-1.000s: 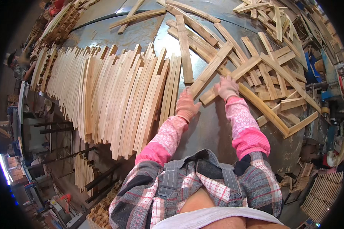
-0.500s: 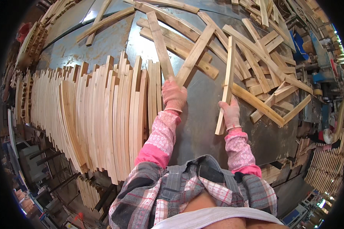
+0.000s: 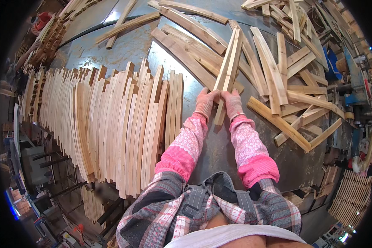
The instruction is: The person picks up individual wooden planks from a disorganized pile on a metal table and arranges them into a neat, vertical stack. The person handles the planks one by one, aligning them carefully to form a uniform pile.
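Both my hands wear pink work gloves and meet at the middle of the metal table (image 3: pixel 219 153). My left hand (image 3: pixel 205 103) and my right hand (image 3: pixel 232 103) together grip two long curved wooden slats (image 3: pixel 228 68) held side by side, their near ends between my hands and their far ends pointing away. To the left lies a dense row of similar curved slats (image 3: pixel 124 124) set on edge next to each other.
A loose heap of wooden slats (image 3: pixel 285 78) spreads over the far and right part of the table. More slats (image 3: pixel 128 25) lie at the far left. Stacked wood sits below the table at left (image 3: pixel 93 202) and at far right (image 3: pixel 351 198).
My hands came together. The right hand brought its slat over beside the one under the left hand, and both slats now lie paired between my hands.
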Action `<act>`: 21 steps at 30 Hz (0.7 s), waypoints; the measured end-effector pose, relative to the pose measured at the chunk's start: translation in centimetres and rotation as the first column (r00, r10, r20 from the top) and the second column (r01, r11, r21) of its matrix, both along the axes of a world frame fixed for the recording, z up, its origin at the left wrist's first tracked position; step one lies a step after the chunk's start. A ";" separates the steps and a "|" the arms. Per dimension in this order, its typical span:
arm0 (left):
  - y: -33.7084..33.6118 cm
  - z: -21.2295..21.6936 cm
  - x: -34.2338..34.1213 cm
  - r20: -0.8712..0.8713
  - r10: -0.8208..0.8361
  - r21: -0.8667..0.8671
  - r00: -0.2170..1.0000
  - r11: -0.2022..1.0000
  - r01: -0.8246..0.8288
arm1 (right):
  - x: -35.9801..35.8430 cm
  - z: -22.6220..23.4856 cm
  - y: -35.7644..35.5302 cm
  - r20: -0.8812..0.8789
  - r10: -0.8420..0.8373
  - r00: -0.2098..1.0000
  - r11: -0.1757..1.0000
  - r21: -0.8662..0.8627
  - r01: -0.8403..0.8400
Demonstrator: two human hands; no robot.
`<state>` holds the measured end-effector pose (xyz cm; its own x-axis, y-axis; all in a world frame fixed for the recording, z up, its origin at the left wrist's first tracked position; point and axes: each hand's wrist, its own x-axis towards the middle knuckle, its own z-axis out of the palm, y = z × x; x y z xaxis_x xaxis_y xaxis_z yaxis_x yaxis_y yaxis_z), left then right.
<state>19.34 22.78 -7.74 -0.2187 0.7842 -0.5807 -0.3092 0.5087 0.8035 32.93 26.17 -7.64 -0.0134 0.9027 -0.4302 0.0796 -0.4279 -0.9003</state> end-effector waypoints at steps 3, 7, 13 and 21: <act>-0.6 0.3 -0.2 -0.001 -0.093 0.003 0.996 0.996 0.093 | 0.2 -0.5 -0.7 0.173 0.096 0.980 0.995 0.011 -0.099; -5.2 2.6 0.2 -0.367 -0.437 -0.196 0.821 0.899 0.391 | 2.8 0.2 -4.8 0.151 0.150 0.977 0.986 0.044 -0.158; -11.4 3.3 2.8 -0.565 -0.545 -0.167 0.619 0.810 0.562 | 0.9 3.8 -5.6 0.208 0.190 0.960 0.980 -0.098 -0.173; -4.1 1.5 -1.9 -0.780 -0.067 -0.107 0.622 0.994 -0.027 | 1.2 1.8 -6.1 0.081 0.133 0.988 0.990 -0.060 -0.128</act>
